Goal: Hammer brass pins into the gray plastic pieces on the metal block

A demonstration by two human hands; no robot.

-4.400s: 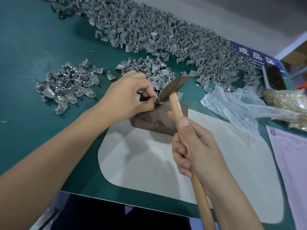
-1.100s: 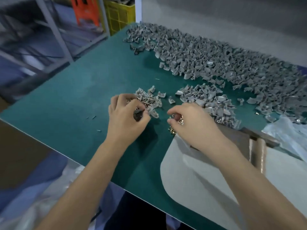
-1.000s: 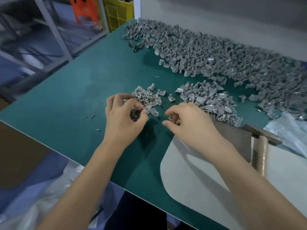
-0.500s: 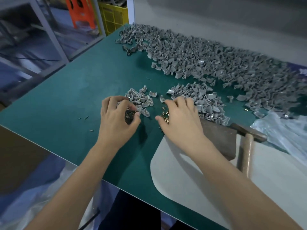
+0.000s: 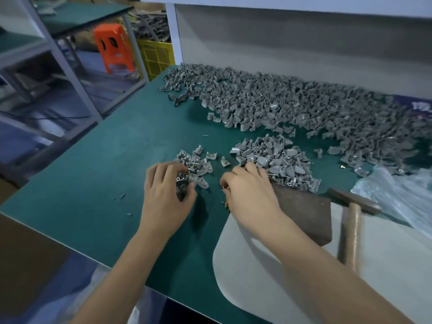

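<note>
Lying on the green table (image 5: 98,174) are 3 heaps of gray plastic pieces (image 5: 278,157) (far too many to count), 1 metal block (image 5: 306,213) and 1 hammer (image 5: 350,228). The left hand (image 5: 166,197) pinches a gray piece (image 5: 184,183); the right hand (image 5: 247,190), fingers curled, hides most of the brass pins (image 5: 225,203), so its grip is unclear.

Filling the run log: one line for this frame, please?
phase: restock between strikes | left hand: holds gray pieces at small pile | right hand: on brass pins | hammer: lying beside metal block
</note>
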